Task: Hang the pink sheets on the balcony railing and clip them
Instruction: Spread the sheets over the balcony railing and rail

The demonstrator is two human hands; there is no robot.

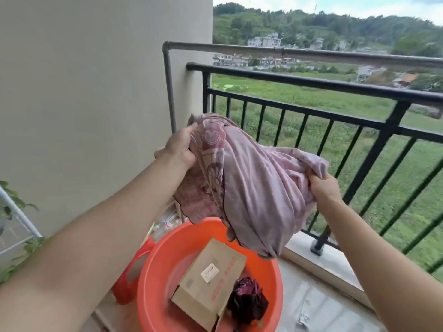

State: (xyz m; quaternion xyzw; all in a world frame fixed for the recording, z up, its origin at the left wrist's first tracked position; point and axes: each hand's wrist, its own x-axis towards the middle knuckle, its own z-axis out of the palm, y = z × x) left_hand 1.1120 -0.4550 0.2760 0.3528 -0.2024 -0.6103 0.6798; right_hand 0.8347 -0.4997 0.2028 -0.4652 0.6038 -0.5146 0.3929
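A bunched pink sheet (254,188), plain on one side and patterned on the other, hangs in the air above an orange basin (165,264). My left hand (181,149) grips its upper left part. My right hand (323,188) clutches its right edge. The sheet's lower folds dangle just over the basin's far rim. The black balcony railing (311,81) runs behind the sheet, from the wall out to the right. A grey metal bar (263,50) runs above and beyond it.
In the basin lie a cardboard box (208,281) and a dark red crumpled cloth (247,300). A red plastic stool (134,271) stands left of the basin. A beige wall (96,92) fills the left side. Green leaves (14,202) and a white rack show at far left.
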